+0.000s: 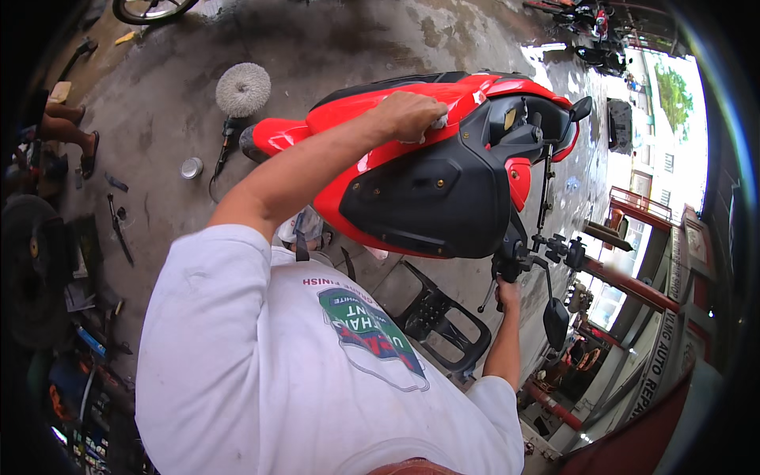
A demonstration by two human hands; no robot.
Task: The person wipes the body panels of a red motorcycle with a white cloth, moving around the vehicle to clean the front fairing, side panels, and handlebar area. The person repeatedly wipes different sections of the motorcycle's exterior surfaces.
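Note:
A red and black motor scooter (427, 194) stands in front of me, its handlebar end toward the right. My left hand (408, 117) is closed on a white cloth (438, 122), pressed against the scooter's glossy red body panel (356, 107). Below that hand spreads a matte black panel with brass-coloured bolts. At the near side of the handlebar, my right hand (508, 294) wraps around the black handlebar grip (499, 294); the fingers are partly hidden. One black mirror (556, 323) hangs close to this hand, and another mirror (582, 108) sticks out at the far side.
A polisher with a round white wool pad (243, 89) and a small metal tin (191, 168) lie on the stained concrete floor. Close by my right arm is a black plastic chair (443, 317). Another person's sandalled foot (89, 150) is at left, near scattered tools. Motorcycles (602, 55) stand far right.

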